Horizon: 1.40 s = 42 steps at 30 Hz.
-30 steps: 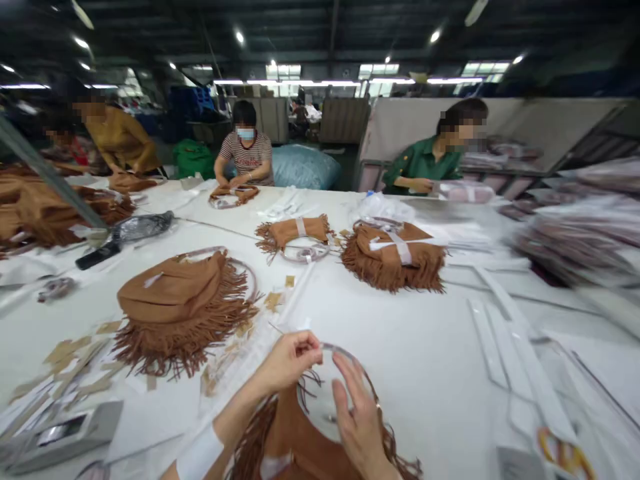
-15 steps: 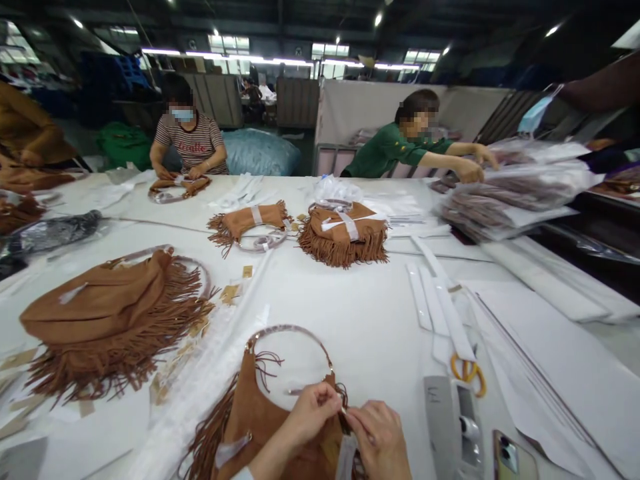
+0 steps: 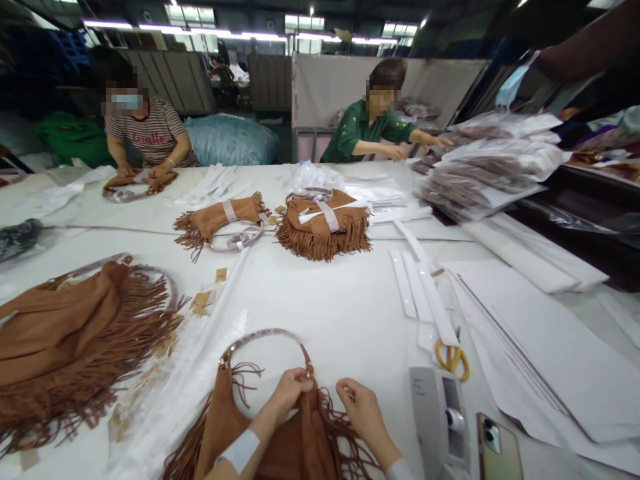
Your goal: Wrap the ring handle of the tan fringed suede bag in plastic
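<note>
A brown suede fringed handbag [image 3: 270, 440] lies on the table in front of me, its wrapped handle [image 3: 270, 332] arching away from me. My left hand [image 3: 293, 390] is closed on the bag's upper right edge, just below the metal ring where the handle joins. To the right of the bag, my right hand [image 3: 363, 407] is raised clear of it, fingers loosely curled and apart, with nothing visible in them. Dark fringe strands [image 3: 345, 427] hang between the bag's side and my right hand.
A tape dispenser [image 3: 440, 420], orange-handled scissors [image 3: 453, 360] and a phone [image 3: 497, 443] lie to the right. Another fringed bag [image 3: 75, 333] is at left; wrapped bags [image 3: 325, 223] lie farther back. Two co-workers stand across the table, near stacked plastic-wrapped goods [image 3: 485, 167].
My right hand has come away from my left and from the bag, to the right. My left hand has moved up to the handle joint. The view has turned rightward.
</note>
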### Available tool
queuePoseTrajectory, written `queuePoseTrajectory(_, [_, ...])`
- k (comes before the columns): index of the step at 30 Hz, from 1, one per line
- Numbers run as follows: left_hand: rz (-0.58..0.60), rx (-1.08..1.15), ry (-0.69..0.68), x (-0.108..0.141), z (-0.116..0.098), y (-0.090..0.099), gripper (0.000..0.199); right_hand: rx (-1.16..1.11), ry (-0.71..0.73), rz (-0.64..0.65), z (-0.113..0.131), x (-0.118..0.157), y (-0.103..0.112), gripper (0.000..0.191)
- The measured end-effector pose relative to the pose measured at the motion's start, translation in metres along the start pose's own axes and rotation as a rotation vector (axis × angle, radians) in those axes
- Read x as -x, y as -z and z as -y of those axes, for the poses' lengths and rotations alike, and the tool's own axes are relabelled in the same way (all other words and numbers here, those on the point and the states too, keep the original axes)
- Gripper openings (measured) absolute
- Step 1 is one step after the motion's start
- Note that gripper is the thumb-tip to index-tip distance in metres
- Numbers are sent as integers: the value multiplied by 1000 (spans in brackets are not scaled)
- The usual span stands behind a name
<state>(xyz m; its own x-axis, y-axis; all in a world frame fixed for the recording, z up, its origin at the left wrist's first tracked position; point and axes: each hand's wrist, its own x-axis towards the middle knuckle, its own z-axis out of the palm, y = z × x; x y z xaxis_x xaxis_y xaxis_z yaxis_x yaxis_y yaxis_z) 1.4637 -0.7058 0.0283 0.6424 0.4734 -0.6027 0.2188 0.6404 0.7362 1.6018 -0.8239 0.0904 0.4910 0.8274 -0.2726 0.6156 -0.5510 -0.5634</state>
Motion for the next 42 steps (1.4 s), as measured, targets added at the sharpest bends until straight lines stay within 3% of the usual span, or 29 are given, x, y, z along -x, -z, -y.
queuePoseTrajectory(4, [66, 70, 22, -5, 1, 8, 21, 260, 22, 99, 15, -21, -16, 28])
queuePoseTrajectory(9, [128, 132, 35, -10, 1, 11, 33, 291, 10, 141, 28, -41, -35, 24])
queuePoseTrajectory(13, [127, 161, 42, -14, 7, 16, 46, 221, 25, 180, 28, -51, -43, 28])
queuePoseTrajectory(18, [16, 132, -17, -24, 11, 28, 45, 123, 39, 203, 21, -51, -40, 39])
queuePoseTrajectory(21, [-65, 149, -110, -23, 2, 39, 44, 45, 32, 155, 18, -45, -33, 40])
queuePoseTrajectory(24, [-42, 187, -190, -14, -14, 44, 41, -91, 43, 89, 25, -46, -30, 39])
queuePoseTrajectory(30, [126, 237, -202, 6, -41, 29, 40, -270, 183, 144, 46, -56, -33, 31])
queuePoseTrajectory(36, [125, 227, -150, 14, -43, 18, 44, -285, 178, 93, 42, -44, -30, 27])
queuePoseTrajectory(42, [144, 194, -181, 18, -43, 14, 45, -369, 159, 117, 42, -36, -25, 29])
